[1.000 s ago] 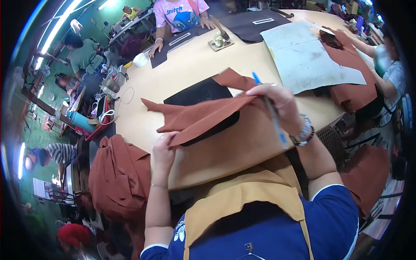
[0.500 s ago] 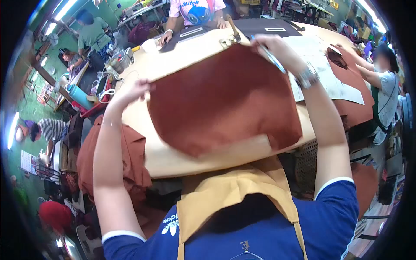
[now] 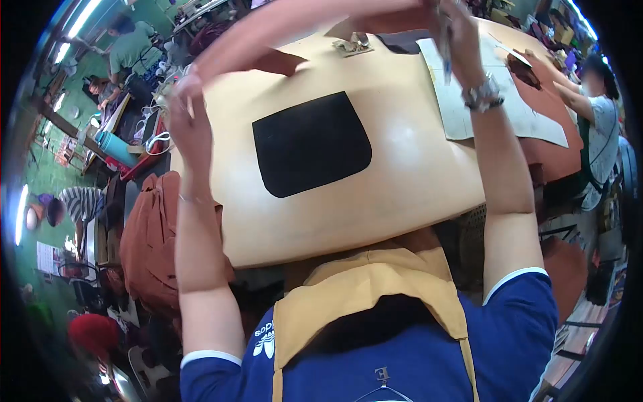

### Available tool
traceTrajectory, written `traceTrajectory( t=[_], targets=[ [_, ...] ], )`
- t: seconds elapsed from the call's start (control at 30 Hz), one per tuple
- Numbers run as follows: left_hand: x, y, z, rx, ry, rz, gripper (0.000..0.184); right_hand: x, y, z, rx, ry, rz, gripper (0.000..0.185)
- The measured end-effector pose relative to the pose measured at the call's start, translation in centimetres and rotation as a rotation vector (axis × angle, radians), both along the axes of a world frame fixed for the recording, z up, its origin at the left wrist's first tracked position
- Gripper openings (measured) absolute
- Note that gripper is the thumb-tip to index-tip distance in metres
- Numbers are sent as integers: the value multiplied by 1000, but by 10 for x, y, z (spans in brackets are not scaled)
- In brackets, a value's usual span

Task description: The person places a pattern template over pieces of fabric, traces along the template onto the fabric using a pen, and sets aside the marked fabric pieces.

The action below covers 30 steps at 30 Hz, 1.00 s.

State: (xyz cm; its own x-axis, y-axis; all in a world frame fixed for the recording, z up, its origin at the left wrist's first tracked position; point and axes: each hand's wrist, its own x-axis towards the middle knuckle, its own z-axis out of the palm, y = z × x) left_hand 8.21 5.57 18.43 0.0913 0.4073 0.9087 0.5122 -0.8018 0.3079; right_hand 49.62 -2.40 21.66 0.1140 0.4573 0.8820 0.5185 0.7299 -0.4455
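A reddish-brown leather piece [image 3: 274, 30] is stretched in the air across the far side of the table, blurred by motion. My left hand [image 3: 187, 100] grips its left end. My right hand [image 3: 462, 43] is closed on the other end and also holds a slim pen-like tool [image 3: 445, 50], pointing down. On the table between my arms lies a flat black panel [image 3: 312, 145] with rounded lower corners. No hand touches it.
The pale table [image 3: 415, 181] has a small cluttered object [image 3: 353, 45] at its far side. White pattern sheets [image 3: 495, 100] lie on brown leather [image 3: 559, 127] at the right, where a co-worker [image 3: 593, 107] reaches in. More leather [image 3: 151, 248] hangs at the left edge.
Both hands have lifted the leather piece up and away from me, turning it nearly edge-on. The black panel beneath it has come into view.
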Motion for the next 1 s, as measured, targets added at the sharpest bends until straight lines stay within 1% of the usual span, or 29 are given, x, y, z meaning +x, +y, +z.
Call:
traceTrajectory(
  t=[0.03,0.07,0.1,0.13,0.17,0.2,0.23,0.27,0.33,0.47,0.53,0.63,0.73,0.77,0.8,0.83,0.87,0.9,0.93,0.97,1.0],
  targets=[
    [-4,-6,-31,-9,24,-113,9,-6,-21,-20,121,-361,-344,22],
    [-10,-7,-65,-84,41,-179,8,-14,-30,-41,136,-387,-293,22],
    [-19,-11,-98,-214,100,-148,15,-15,-36,-69,20,-373,-277,21],
    [-23,-20,-126,-291,129,-146,20,-15,-41,-102,-110,-344,-280,20],
    [-27,-26,-157,-462,22,-239,24,-13,-47,-132,-191,-326,-232,20],
    [-28,-40,-171,-507,123,-189,23,-9,-56,-159,-288,-378,-268,21],
    [-32,-53,-180,-630,147,-217,21,-10,-67,-180,-340,-358,-244,23],
    [-36,-59,-192,-668,165,-235,19,-15,-83,-192,-409,-360,-256,23],
    [-39,-81,-181,-632,389,-129,22,-22,-108,-202,-495,-383,-260,22],
    [-44,-112,-165,-577,495,-111,25,-27,-144,-200,-550,-457,-242,21],
    [-50,-128,-165,-574,523,-136,25,-25,-157,-199,-550,-489,-236,22],
    [-55,-151,-171,-572,556,-156,28,-16,-171,-196,-603,-471,-246,16],
    [-53,-165,-168,-561,534,-141,29,3,-176,-210,-766,166,-455,11],
    [-53,-166,-168,-563,514,-141,29,25,-169,-229,-608,347,-371,27],
    [-52,-166,-170,-563,490,-140,29,27,-169,-217,-567,566,-424,32],
    [-54,-164,-172,-541,510,-124,22,24,-165,-208,-515,784,-469,38],
    [-50,-166,-171,-536,508,-128,21,24,-162,-200,-455,1003,-503,45],
    [-48,-168,-165,-530,508,-127,22,32,-159,-201,-453,1067,-463,57],
    [-47,-169,-162,-523,509,-121,23,38,-153,-198,-426,1166,-478,57],
    [-48,-169,-163,-514,521,-123,33,43,-145,-196,-401,1265,-488,58],
    [-49,-169,-163,-504,513,-140,33,48,-134,-195,-379,1366,-493,59]
  ],
)
